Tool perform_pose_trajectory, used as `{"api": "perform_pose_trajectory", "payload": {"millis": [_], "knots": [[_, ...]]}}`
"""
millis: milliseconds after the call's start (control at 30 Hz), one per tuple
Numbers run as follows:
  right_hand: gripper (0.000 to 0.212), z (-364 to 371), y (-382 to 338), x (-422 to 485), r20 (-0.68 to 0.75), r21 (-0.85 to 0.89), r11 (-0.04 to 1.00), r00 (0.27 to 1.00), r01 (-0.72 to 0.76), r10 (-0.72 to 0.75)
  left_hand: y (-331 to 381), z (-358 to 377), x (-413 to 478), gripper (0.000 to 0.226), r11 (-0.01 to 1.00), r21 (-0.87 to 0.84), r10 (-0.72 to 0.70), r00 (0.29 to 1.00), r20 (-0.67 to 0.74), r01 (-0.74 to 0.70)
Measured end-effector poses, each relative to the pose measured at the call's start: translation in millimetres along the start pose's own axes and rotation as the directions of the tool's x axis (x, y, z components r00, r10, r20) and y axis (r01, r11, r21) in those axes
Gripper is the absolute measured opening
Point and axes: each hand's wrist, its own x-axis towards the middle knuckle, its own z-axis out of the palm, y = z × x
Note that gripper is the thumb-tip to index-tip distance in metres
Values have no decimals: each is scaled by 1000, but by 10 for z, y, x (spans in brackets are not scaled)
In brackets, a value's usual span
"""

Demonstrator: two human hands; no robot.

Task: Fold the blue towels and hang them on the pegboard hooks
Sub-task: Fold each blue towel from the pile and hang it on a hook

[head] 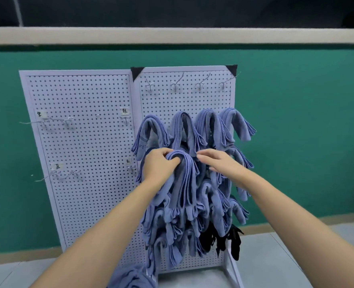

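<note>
I am seeing a green wall (296, 121) filling the middle of the frame, with a pale ledge (172, 35) running across the top under a dark band (172, 11). Black fabric pieces (234, 244) are hanging at lower centre-right (kind unclear), and a grey surface (286, 256) is showing at lower right.

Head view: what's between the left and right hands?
The arched top fold of a folded blue towel. The left hand grips it, and the right hand sits at its other side with fingers straight. The head view shows this.
</note>
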Motion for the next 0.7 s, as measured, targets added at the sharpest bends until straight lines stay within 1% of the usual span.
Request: {"api": "perform_pose_trajectory", "payload": {"millis": [67, 133, 233, 300, 367, 433, 500, 600, 700], "knots": [[51, 11, -91, 5, 58, -4, 998, 997, 61, -60, 189, 75, 65, 8, 1000, 4, 14, 1000, -10, -14], [57, -53, -133, 31, 36, -39, 991, 991, 131, -129, 348, 143, 166, 7, 999, 7, 33, 999, -19, -33], [62, -278, -160, 126, -86, -211, 953, 967, 216, -238, 583, 244, 383, 6, 995, 18, 100, 995, 2, -101], [56, -439, -219, 198, -204, -274, 937, 939, 218, -278, 717, 275, 544, 6, 988, 46, 146, 989, 11, -147], [45, -687, -274, 294, -313, -311, 925, 895, 218, -317, 886, 335, 732, 8, 982, 28, 189, 982, 6, -189], [37, -959, -330, 399, -373, -412, 879, 836, 238, -401, 1060, 385, 915, 8, 968, -5, 252, 968, 4, -252], [34, -1222, -381, 513, -406, -486, 832, 773, 269, -487, 1237, 430, 1074, 21, 943, -29, 332, 943, 26, -332], [36, -1581, -404, 730, -434, -562, 780, 705, 275, -561, 1427, 539, 1335, 29, 876, 22, 479, 873, 89, -482], [42, -1865, -413, 976, -491, -586, 773, 652, 245, -579, 1556, 707, 1608, 30, 831, 69, 546, 833, 93, -552]]}}
